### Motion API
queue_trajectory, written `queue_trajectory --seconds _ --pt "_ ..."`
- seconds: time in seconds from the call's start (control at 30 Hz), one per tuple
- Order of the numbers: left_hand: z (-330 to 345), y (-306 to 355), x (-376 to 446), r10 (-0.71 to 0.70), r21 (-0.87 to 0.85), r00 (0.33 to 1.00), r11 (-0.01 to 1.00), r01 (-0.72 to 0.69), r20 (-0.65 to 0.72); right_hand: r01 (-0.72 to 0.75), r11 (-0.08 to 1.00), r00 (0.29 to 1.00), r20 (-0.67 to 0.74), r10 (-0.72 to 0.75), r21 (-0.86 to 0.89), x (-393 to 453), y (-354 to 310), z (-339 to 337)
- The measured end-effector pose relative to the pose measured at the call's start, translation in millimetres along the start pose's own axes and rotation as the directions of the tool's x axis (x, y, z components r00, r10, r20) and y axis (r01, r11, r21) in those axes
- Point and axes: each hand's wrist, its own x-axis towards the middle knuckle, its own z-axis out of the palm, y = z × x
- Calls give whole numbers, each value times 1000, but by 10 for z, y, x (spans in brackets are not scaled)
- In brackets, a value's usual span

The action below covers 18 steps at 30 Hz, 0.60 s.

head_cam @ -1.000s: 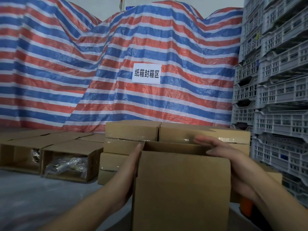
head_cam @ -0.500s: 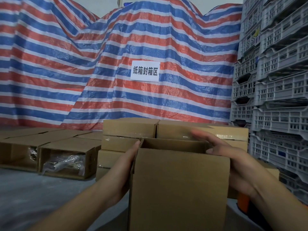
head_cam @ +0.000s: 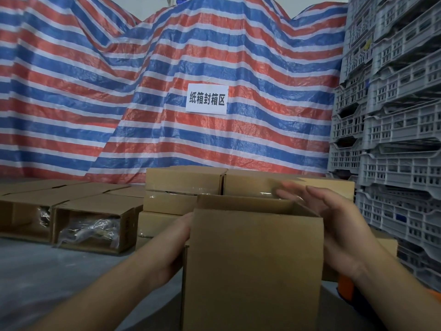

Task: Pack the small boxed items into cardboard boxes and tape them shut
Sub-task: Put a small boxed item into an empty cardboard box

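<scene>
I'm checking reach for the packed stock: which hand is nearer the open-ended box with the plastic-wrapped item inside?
Left. The left hand lies flat on the held carton's left side, just right of the open-ended box. The right hand is beyond the carton, farther right.

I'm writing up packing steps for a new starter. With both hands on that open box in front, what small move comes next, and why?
Probably fold the far flap down with the right hand. The cardboard box stands upright with its top open, the left hand braces its left side, and the right hand's fingers reach over the far rim. What is inside the box cannot be seen.
</scene>
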Motion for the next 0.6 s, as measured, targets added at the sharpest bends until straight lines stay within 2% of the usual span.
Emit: queue_trajectory --seconds 0.1,0.23,0.4,0.6 --pt "-24 -10 20 26 25 999 999 -25 -42 3 999 998 -56 -2 32 -12 56 34" --pt "-84 -44 91 53 15 992 999 -52 -115 -89 996 986 -141 88 1 -27 299 4" --pt "-233 -90 190 56 -19 981 998 -61 -185 -139 990 975 -173 140 21 -39 484 100" --pt "-308 -66 208 127 -35 984 991 -132 -129 -150 989 974 -171 148 3 -31 511 109"
